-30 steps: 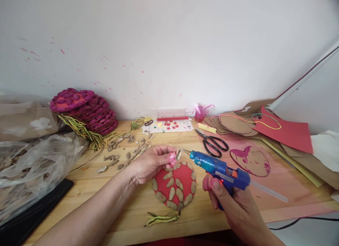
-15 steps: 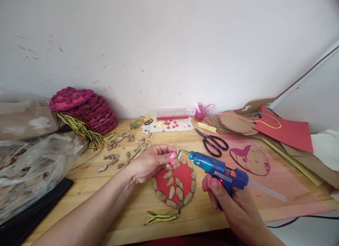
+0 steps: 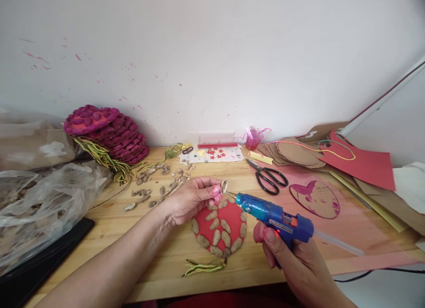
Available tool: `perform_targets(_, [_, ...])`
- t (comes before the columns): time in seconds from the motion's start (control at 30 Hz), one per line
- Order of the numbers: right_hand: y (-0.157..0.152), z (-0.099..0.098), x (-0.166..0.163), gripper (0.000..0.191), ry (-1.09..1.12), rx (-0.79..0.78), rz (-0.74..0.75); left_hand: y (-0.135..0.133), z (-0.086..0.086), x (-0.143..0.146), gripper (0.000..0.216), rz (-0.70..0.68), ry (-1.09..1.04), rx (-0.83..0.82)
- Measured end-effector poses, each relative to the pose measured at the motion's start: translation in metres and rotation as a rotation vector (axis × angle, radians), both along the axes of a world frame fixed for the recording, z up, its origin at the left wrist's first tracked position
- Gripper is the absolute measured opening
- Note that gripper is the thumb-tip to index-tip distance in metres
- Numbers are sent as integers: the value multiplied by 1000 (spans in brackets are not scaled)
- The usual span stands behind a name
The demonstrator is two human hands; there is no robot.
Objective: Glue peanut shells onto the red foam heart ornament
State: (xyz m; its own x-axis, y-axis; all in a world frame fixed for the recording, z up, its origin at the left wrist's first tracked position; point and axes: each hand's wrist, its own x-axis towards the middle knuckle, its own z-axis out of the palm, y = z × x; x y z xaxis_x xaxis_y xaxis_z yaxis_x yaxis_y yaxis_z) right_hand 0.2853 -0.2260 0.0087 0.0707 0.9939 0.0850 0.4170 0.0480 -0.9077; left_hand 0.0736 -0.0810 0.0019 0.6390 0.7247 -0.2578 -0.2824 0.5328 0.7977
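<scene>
Between thumb and fingers, my left hand (image 3: 195,197) pinches a peanut shell half (image 3: 225,186), its hollow side turned toward the right. My right hand (image 3: 288,255) is wrapped round the handle of a blue hot glue gun (image 3: 265,209). A small red light glows on the gun, and a clear glue stick (image 3: 338,242) juts from its back. The metal nozzle meets the shell's lower edge or lies very close to it. Beneath both hands lies a red disc (image 3: 234,228) with peanut shells round its rim and across its middle; a green-yellow yarn tassel (image 3: 204,267) hangs off its near edge.
Loose peanut shells (image 3: 142,194) lie to the left, beside a plastic bag (image 3: 49,202). Decorated purple discs (image 3: 109,133) are stacked at the back left. Black-handled scissors (image 3: 270,179), a cardboard heart (image 3: 315,199) and cardboard ovals (image 3: 297,153) lie to the right. Paper stars (image 3: 214,155) rest near the wall.
The glue gun's nozzle has dropped from the shell's upper side to its lower edge. The shell has tilted slightly and risen a little in my left hand. The whole view has shifted slightly.
</scene>
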Motion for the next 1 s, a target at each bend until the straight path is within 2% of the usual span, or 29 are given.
perform_targets(0.43, [-1, -1, -2, 28, -21, 62, 73, 0, -2, 0, 32, 4, -12, -13])
perform_targets(0.7, [2, 7, -7, 35, -63, 101, 84, -1, -2, 0, 31, -9, -18, -2])
perform_targets(1.0, [2, 2, -6, 33, -86, 96, 63, -1, -1, 1, 34, -12, 4, 7])
